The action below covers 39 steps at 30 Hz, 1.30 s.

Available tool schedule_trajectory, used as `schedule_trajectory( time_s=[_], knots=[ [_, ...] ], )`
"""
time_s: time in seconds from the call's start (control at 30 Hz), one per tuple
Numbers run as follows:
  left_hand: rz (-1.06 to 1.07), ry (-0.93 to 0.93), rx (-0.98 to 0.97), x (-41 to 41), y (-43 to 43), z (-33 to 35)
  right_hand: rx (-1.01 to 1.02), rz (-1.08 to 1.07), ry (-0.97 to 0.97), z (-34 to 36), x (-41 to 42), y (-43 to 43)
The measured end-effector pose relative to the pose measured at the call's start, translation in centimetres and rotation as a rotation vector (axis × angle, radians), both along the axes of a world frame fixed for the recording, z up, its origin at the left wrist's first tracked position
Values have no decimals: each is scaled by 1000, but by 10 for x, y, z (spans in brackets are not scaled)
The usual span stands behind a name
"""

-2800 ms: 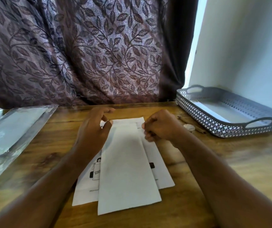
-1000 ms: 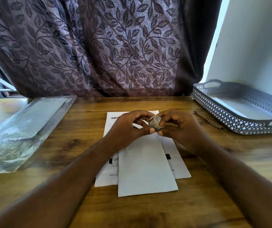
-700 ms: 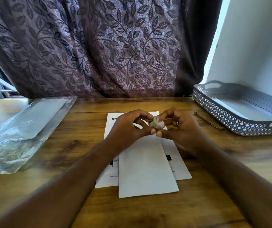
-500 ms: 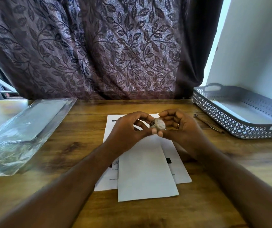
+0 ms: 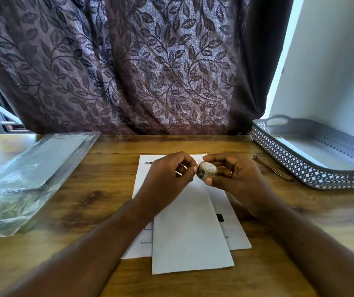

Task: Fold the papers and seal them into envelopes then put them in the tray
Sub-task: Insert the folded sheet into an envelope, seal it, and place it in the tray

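The right hand (image 5: 236, 179) is gripping a small patterned tape roll (image 5: 207, 170) just above the papers, and the left hand's (image 5: 167, 179) grip is pinching at the roll's edge. Beneath them a plain white envelope (image 5: 190, 236) is lying lengthwise over a printed paper (image 5: 235, 228) on the wooden surface (image 5: 99, 189). The grey perforated tray (image 5: 296, 166) is sitting at two o'clock.
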<state>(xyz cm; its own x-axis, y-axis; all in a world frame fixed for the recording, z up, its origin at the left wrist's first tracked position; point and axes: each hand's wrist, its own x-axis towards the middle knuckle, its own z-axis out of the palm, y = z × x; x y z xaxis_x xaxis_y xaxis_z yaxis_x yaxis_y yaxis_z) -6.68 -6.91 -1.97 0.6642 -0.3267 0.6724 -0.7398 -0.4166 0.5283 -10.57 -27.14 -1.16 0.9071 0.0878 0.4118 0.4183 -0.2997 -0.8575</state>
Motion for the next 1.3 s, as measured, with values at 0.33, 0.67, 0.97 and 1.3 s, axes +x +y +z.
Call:
schedule_trajectory(
  time_s=[0.33, 0.67, 0.97, 1.3],
  knots=[
    [-132, 515, -298, -4, 2, 10, 123, 105, 131, 5, 0, -7],
    [-156, 583, -389, 7, 4, 7, -346, -700, 76, 9, 7, -68],
    [-175, 578, -387, 10, 5, 5, -704, -835, 208, 3, 5, -71],
    [-120, 95, -32, 5, 9, 2, -37, -156, 331, 24, -4, 14]
  ],
)
